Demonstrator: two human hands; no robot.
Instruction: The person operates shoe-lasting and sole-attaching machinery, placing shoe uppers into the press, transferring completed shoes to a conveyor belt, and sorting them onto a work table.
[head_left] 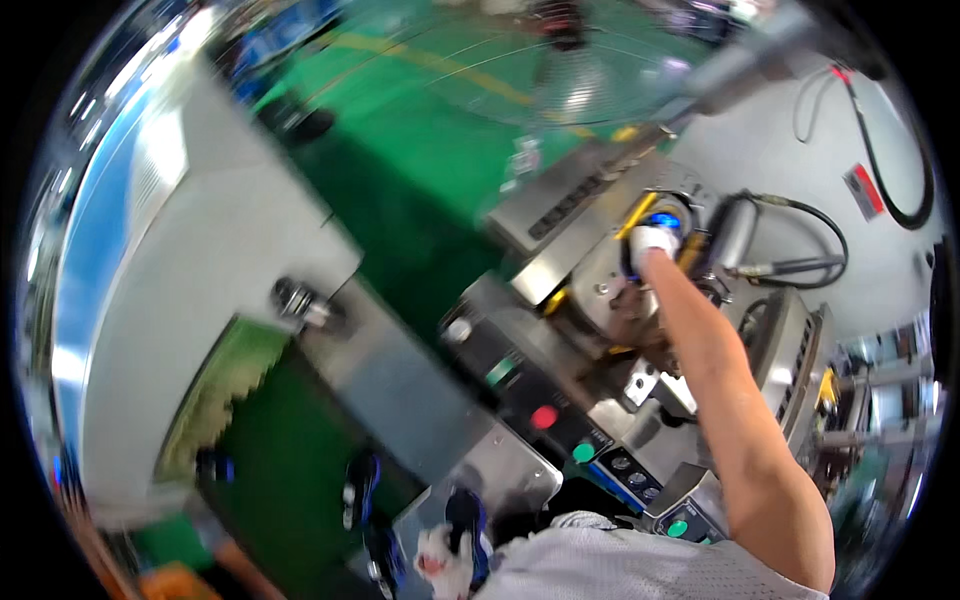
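Note:
My right hand (652,243), in a white glove, reaches out to the machine at the upper right. It touches or is right beside a shiny blue round piece (664,221) seated in a dark ring-shaped holder. Blur and the glove's back hide its fingers. Low in the picture, my left hand (443,562), also gloved in white, is closed round a dark part with blue edges (467,517). Similar dark parts (360,488) lie or stand just left of it, beside a metal ledge; one more (215,465) is farther left.
A control panel (525,390) with green and red buttons runs below the machine. Black hoses (840,230) curve along its pale wall (790,150). A wire-guarded fan (575,85) appears at the top. On the left stands a large grey housing (230,210) with a metal ledge (410,375).

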